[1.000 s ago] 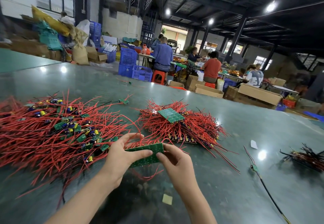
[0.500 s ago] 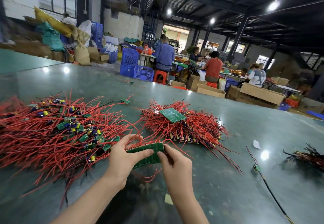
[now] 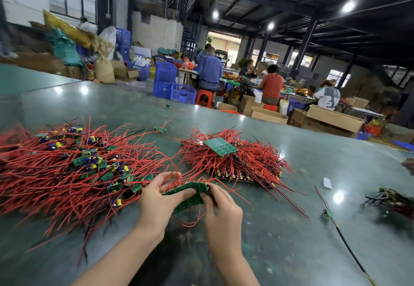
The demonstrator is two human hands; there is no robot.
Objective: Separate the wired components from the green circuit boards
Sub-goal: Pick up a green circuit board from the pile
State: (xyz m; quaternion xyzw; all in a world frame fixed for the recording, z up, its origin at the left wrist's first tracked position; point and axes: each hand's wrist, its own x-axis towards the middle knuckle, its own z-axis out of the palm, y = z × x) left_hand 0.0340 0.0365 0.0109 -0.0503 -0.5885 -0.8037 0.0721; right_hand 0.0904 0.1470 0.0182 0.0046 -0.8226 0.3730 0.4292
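A glossy dark-green table [image 3: 280, 229] fills the lower frame of a dim warehouse. At lower centre, the left hand [image 3: 156, 198] and right hand [image 3: 220, 207] each pinch an end of a flat rectangular green circuit board [image 3: 187, 196]. Its long axis runs left to right, tilting up toward the right. Thin red wires [image 3: 190, 224] droop beneath it. A tangled wire heap [image 3: 56, 173] sprawls at left, and a second pile [image 3: 235, 162], topped by a flat board [image 3: 220, 145], lies at centre.
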